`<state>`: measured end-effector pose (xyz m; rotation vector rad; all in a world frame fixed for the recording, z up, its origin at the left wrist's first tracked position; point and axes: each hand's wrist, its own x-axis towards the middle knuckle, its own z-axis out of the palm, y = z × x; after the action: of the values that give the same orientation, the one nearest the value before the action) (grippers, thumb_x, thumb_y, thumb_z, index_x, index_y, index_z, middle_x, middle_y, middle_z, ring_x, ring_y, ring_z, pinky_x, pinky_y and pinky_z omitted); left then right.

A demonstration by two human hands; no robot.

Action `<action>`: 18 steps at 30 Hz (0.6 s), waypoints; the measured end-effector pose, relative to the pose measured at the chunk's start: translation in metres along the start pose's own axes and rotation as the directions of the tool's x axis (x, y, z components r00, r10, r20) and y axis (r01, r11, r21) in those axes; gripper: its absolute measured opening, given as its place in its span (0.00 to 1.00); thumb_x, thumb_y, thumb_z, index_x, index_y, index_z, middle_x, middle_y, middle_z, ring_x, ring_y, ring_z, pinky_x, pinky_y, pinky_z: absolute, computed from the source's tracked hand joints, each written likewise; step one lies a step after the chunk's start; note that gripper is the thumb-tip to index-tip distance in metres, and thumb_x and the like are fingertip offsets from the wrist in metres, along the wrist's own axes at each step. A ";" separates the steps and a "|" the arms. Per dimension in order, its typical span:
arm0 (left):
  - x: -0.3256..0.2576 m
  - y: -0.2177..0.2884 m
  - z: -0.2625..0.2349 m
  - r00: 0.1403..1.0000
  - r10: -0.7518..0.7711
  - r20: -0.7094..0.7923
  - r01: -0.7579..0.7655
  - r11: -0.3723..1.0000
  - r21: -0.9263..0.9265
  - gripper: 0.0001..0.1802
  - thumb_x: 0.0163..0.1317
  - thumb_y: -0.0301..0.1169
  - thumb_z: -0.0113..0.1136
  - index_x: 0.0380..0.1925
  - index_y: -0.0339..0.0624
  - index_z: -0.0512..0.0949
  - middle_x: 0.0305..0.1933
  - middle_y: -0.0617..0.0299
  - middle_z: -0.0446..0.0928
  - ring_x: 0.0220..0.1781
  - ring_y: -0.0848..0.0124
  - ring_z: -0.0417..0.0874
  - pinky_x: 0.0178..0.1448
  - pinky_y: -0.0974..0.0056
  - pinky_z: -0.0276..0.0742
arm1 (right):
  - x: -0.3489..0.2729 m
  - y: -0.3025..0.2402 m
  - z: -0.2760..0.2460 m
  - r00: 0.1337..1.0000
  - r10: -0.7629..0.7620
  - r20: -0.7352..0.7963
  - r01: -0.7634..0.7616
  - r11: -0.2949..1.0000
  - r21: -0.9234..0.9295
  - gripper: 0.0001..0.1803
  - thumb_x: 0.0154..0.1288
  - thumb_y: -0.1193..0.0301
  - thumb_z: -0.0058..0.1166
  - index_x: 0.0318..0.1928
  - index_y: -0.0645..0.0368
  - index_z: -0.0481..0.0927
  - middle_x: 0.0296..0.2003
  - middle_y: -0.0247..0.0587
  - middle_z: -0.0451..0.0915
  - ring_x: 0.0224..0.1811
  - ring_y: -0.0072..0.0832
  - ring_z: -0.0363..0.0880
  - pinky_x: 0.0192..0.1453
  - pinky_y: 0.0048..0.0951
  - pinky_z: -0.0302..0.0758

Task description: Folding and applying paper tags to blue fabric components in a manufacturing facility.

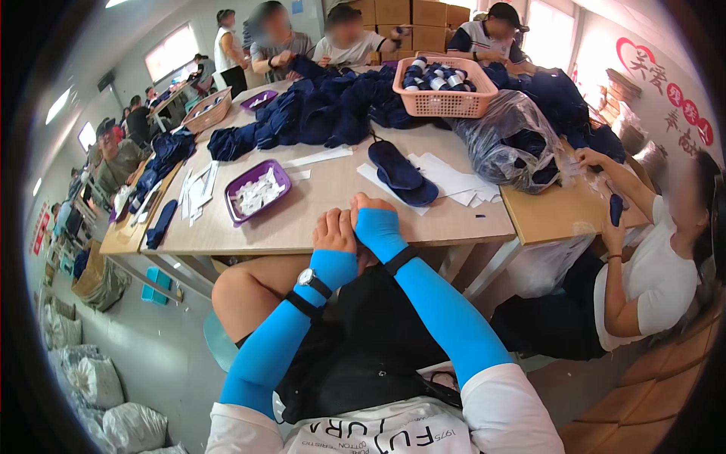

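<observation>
Navy slippers [404,174] are lying on the bench [321,195] at one o'clock from the nearer right hand [376,221], pointing roughly eleven-to-five, while it is touching the left hand [334,232], neither grip showing clearly.

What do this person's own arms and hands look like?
Bright blue sleeves cover both forearms and part of the left hand and right hand, leaving fingers bare. Each forearm has a black band; the left also wears a round, pale-faced watch. White shirt sleeves show above.
</observation>
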<state>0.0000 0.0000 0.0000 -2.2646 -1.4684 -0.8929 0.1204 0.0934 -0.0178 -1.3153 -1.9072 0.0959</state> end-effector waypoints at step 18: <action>0.006 -0.032 -0.013 0.978 0.200 0.064 -0.200 0.980 -0.008 0.21 0.55 0.35 0.73 0.41 0.37 0.74 0.41 0.50 0.77 0.43 0.49 0.81 0.46 0.51 0.80 | -0.029 -0.019 -0.022 0.997 0.056 -0.059 -0.032 0.938 0.346 0.23 0.80 0.53 0.49 0.43 0.60 0.87 0.32 0.57 0.87 0.37 0.58 0.85 0.42 0.54 0.80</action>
<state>-0.0315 0.0109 0.0110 -2.4108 -1.2370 -0.7669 0.1242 0.0537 -0.0104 -1.1073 -1.7097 0.3869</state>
